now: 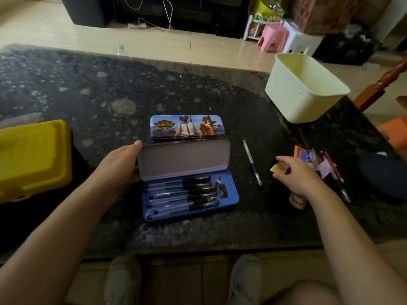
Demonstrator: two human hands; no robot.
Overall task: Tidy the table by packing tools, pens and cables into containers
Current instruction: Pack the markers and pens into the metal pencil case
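Sitting far left on the dark table is a yellow box, lid down, untouched. Next along, the left hand grips the left end of the raised lid of the open blue pencil case, fingers curled round the edge, propping it. Approx five black pens lie side by side in the tray. A second tin, closed, sits just behind the case. Right of the case a lone silver pen lies loose on the table, apart from everything. Further right the right hand reaches over, thumb & fingertips pinching a small yellow item, can't tell what, beside a heap of pens and cards. A cream bin stands at the far right corner, nothing visible inside. Risks, imo: if the left hand slackens, the lid could drop on whatever's going in. The tray looks nearly full, so extra pens may stack & stop it closing. The right forearm hangs over the heap, so a careless pull-back could sweep bits off the table. The bin looks v. close to the edge, so a nudge might tip it.
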